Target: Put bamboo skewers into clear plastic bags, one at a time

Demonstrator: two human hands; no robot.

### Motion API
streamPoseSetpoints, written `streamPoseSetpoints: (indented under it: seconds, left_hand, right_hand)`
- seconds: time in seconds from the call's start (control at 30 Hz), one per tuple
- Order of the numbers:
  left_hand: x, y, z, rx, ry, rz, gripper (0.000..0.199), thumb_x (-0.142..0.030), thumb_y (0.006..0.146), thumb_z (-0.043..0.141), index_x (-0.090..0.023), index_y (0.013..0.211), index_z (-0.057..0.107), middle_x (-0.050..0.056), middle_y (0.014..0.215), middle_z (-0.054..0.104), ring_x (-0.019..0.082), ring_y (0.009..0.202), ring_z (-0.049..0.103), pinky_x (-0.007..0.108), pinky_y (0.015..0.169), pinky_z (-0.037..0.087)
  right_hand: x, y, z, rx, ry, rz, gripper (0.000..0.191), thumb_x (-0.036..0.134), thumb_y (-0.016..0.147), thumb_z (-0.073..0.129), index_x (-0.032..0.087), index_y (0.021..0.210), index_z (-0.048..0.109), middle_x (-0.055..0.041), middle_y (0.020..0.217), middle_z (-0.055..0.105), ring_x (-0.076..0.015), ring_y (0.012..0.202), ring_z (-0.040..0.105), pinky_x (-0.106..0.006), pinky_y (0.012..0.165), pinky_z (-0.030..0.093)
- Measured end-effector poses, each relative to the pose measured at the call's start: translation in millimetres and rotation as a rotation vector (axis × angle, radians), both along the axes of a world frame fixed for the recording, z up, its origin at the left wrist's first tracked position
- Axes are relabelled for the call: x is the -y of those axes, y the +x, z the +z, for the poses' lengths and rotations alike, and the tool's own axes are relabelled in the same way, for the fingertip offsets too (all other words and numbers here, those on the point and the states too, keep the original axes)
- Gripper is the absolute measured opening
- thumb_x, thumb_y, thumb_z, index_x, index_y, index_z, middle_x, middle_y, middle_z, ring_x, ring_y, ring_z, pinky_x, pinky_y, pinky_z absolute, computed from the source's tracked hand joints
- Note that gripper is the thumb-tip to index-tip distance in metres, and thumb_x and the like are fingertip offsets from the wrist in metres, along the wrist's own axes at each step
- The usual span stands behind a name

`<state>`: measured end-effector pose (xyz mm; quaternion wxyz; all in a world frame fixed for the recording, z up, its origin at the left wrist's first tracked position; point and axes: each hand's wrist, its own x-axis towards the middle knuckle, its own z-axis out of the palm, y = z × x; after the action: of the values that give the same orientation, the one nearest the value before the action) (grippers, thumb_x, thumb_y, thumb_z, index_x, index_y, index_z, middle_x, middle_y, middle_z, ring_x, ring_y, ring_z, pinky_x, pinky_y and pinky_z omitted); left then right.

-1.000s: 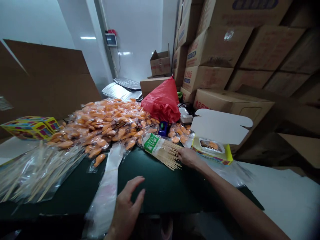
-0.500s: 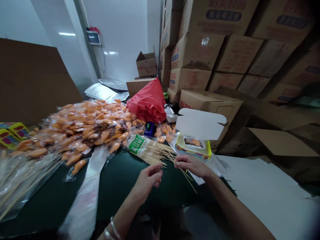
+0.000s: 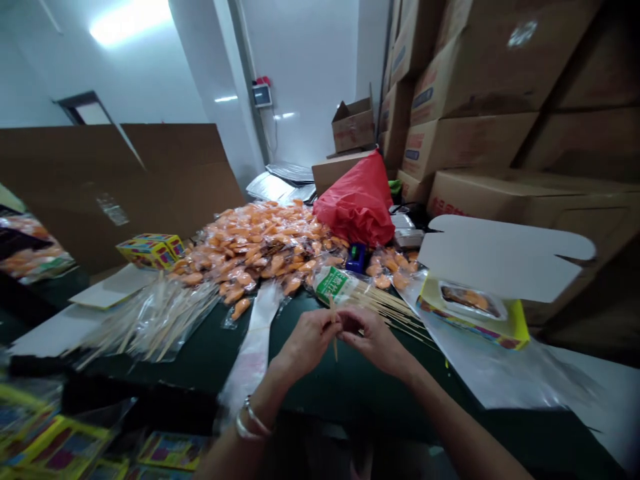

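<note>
My left hand (image 3: 305,343) and my right hand (image 3: 373,340) meet in front of me, their fingertips pinching a thin bamboo skewer (image 3: 334,337) held upright between them. Just beyond the hands lies a bundle of bamboo skewers (image 3: 385,308) in a clear bag with a green label (image 3: 333,285), its loose ends fanned to the right. A heap of orange pieces in clear wrappers (image 3: 255,250) lies further back. A long clear plastic strip (image 3: 255,350) runs across the dark green table (image 3: 380,400) left of my left wrist.
Wrapped bamboo sticks (image 3: 150,327) lie at left. A yellow box with a tray (image 3: 473,313) and white lid (image 3: 505,257) stands at right, beside a red plastic bag (image 3: 357,203). Stacked cardboard cartons (image 3: 465,140) form a wall at right; printed yellow cards (image 3: 65,440) lie at bottom left.
One skewer has come out of the bundle, and both hands now hold it together between them. The view has swung left, bringing printed yellow cards into sight at the bottom left.
</note>
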<state>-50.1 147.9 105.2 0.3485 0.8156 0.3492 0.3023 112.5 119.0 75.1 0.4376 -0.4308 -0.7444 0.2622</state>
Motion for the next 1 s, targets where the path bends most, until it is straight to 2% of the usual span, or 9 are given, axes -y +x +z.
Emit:
streamPoseSetpoints:
  seconds: [0.17,0.3,0.37,0.5,0.6,0.7,0.83,0.9,1.0]
  left_hand:
    - [-8.2,-0.1,-60.1,0.014,-0.153,0.037,0.023,-0.023,0.085,0.041,-0.015,0.075,0.061,-0.001,0.062,0.056,0.013,0.056,0.051,0.022,0.054,0.038]
    - [0.6,4.8,-85.9,-0.045,-0.154,0.012,0.025,-0.013,0.081,0.038,-0.013,0.074,0.062,0.003,0.066,0.06,0.014,0.061,0.053,0.023,0.057,0.039]
    - [6.4,6.6,-92.7,-0.06,-0.149,0.023,0.024,-0.01,0.079,0.041,-0.013,0.073,0.063,0.004,0.07,0.062,0.016,0.067,0.055,0.023,0.059,0.038]
    - [20.0,6.1,-94.8,-0.064,-0.165,0.111,0.022,-0.011,0.08,0.042,-0.014,0.072,0.063,0.004,0.068,0.062,0.015,0.064,0.055,0.022,0.058,0.037]
    - [39.7,-8.6,-86.2,-0.053,-0.161,0.148,0.018,-0.016,0.082,0.046,-0.015,0.073,0.062,0.003,0.069,0.062,0.014,0.063,0.054,0.022,0.059,0.037]
    - [67.1,-50.8,-78.1,-0.034,-0.167,0.225,0.009,-0.02,0.079,0.054,-0.017,0.082,0.063,0.002,0.079,0.064,0.015,0.072,0.055,0.022,0.066,0.04]
    - [94.9,-126.0,-78.7,0.021,-0.212,0.642,0.013,-0.024,0.081,0.051,-0.017,0.075,0.06,0.0,0.071,0.06,0.014,0.069,0.054,0.022,0.064,0.041]
    - [92.0,-149.3,-80.1,0.039,-0.193,0.798,0.014,-0.027,0.081,0.05,-0.017,0.075,0.058,0.0,0.069,0.059,0.014,0.066,0.054,0.022,0.061,0.041]
    - [58.2,-158.2,-79.6,-0.137,-0.076,0.851,0.014,-0.029,0.082,0.05,-0.018,0.084,0.059,0.001,0.079,0.062,0.015,0.073,0.056,0.023,0.067,0.042]
  right_hand:
    - [-9.6,-8.7,-7.9,0.028,-0.014,-0.101,0.033,0.015,0.076,0.063,0.017,0.108,0.058,-0.005,0.094,0.059,-0.013,0.068,0.052,-0.025,0.063,0.044]
    - [-13.4,-21.5,-13.1,0.063,0.053,-0.057,0.008,0.019,0.084,0.054,0.019,0.086,0.063,-0.002,0.078,0.06,-0.0151,0.07,0.055,-0.026,0.065,0.042]
    - [-10.4,-27.4,-20.4,0.084,0.059,-0.035,0.013,0.02,0.086,0.051,0.018,0.077,0.06,-0.0012,0.072,0.059,-0.0159,0.071,0.056,-0.026,0.066,0.042]
    - [0.2,-34.2,-32.2,0.086,0.067,-0.032,0.019,0.025,0.091,0.047,0.018,0.078,0.059,-0.0019,0.072,0.059,-0.0155,0.069,0.057,-0.025,0.063,0.042]
    - [6.8,-36.7,-28.3,0.044,0.047,0.009,0.019,0.028,0.091,0.048,0.019,0.08,0.061,-0.001,0.068,0.059,-0.0149,0.064,0.057,-0.024,0.059,0.042]
    - [8.9,-35.3,-20.6,-0.059,-0.022,0.032,0.018,0.031,0.09,0.05,0.019,0.083,0.063,0.0011,0.061,0.058,-0.0143,0.059,0.057,-0.023,0.057,0.043]
    - [7.9,-34.6,-22.4,-0.113,-0.104,0.049,0.019,0.033,0.088,0.054,0.019,0.078,0.064,0.0014,0.061,0.058,-0.0134,0.057,0.056,-0.022,0.055,0.043]
    - [8.1,-41.3,-26.6,-0.095,-0.148,0.102,0.022,0.033,0.088,0.053,0.019,0.076,0.063,0.0011,0.063,0.057,-0.013,0.058,0.055,-0.022,0.055,0.042]
    - [10.9,-58.1,-29.9,-0.034,-0.153,0.208,0.027,0.033,0.091,0.048,0.018,0.072,0.06,0.0002,0.065,0.056,-0.0131,0.062,0.055,-0.022,0.058,0.041]
